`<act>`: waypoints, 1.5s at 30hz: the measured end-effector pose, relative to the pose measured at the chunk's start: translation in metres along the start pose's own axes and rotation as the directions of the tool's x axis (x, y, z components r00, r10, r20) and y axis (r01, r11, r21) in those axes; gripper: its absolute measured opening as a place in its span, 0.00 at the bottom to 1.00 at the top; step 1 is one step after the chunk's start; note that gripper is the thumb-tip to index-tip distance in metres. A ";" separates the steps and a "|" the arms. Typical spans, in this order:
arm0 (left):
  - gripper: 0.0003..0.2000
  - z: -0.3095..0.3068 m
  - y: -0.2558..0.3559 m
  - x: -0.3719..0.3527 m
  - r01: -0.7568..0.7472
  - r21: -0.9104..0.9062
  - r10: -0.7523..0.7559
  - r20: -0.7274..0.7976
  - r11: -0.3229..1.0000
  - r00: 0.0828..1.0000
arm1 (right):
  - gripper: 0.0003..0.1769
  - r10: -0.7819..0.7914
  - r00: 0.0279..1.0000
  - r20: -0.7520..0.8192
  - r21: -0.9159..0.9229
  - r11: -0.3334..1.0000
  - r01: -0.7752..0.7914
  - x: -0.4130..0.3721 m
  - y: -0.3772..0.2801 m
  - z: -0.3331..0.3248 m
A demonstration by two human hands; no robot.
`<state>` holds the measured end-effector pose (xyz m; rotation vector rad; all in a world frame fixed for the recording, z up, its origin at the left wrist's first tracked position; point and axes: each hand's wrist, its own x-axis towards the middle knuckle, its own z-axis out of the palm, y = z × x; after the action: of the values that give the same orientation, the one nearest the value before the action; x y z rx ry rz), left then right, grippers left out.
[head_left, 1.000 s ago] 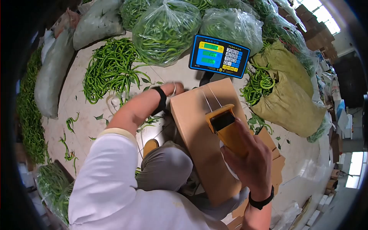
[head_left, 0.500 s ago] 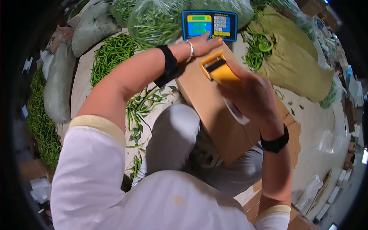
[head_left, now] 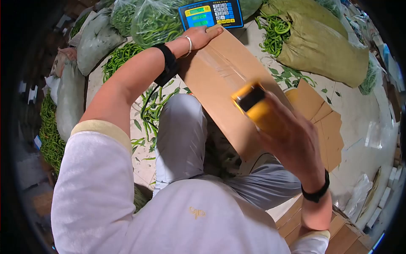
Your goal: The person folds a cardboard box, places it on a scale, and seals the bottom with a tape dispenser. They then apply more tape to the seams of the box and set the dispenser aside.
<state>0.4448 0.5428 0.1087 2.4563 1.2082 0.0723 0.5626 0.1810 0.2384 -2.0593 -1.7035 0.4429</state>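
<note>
A cardboard box stands tilted between my knees, its long brown face toward me. My left hand holds the box's far end, the thumb lying along the edge and the other fingers partly hidden. Wrapped in my right hand is a yellow tape dispenser, somewhat blurred, over the middle of that face. A strip of clear tape runs along the box from near the far end to the dispenser.
Beyond the box is a blue scale display. Green chillies spill from a yellow-green sack; more lie at left. Clear bags and a pale sack stand behind. Flattened cardboard lies right.
The tape dispenser has come down the box toward me in my right hand, and the tape strip now shows behind it. My left hand remains at the far end.
</note>
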 end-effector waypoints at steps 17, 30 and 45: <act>0.47 0.013 -0.010 0.015 -0.152 0.029 0.154 -0.048 0.988 0.987 | 0.45 0.153 0.988 -0.009 0.153 0.977 -0.150 -0.128 0.051 -0.004; 0.46 0.014 -0.008 0.015 -0.148 -0.014 0.147 -0.017 0.989 0.989 | 0.45 0.237 0.972 0.012 0.129 0.963 -0.236 -0.152 0.059 0.019; 0.30 0.031 0.064 -0.070 -0.407 0.578 0.454 0.071 0.707 0.888 | 0.45 0.129 0.971 -0.203 0.101 0.989 -0.110 -0.147 0.067 0.071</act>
<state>0.4556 0.4443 0.1133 3.2743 0.7066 -0.0907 0.5552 0.0350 0.1387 -2.0705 -1.4188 0.3206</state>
